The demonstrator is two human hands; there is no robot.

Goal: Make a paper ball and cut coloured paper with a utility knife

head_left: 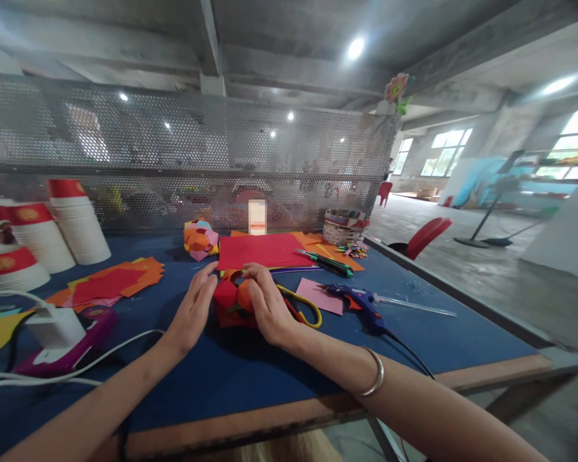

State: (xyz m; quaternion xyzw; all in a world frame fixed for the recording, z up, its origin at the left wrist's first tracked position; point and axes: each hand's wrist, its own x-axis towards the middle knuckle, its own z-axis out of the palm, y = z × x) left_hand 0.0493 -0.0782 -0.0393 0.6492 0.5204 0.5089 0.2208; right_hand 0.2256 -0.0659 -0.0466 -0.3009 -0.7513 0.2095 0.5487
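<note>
My right hand (268, 303) rests on a red and orange folded paper piece (232, 301) on the blue table top (250, 372), fingers curled over it. My left hand (192, 309) stands just left of the piece with fingers straight and together, palm facing it, holding nothing. A silver bangle (373, 375) circles my right wrist. Yellow-handled scissors (302, 309) lie right beside my right hand.
A blue glue gun (359, 301) and pink paper (320, 295) lie to the right. Behind are a red sheet (262, 250), a paper ball (200, 239) and a utility knife (326, 261). Stacked cups (52, 231), loose papers (110, 282) and a purple device (62, 350) sit left. A perforated metal screen (183, 154) backs the table.
</note>
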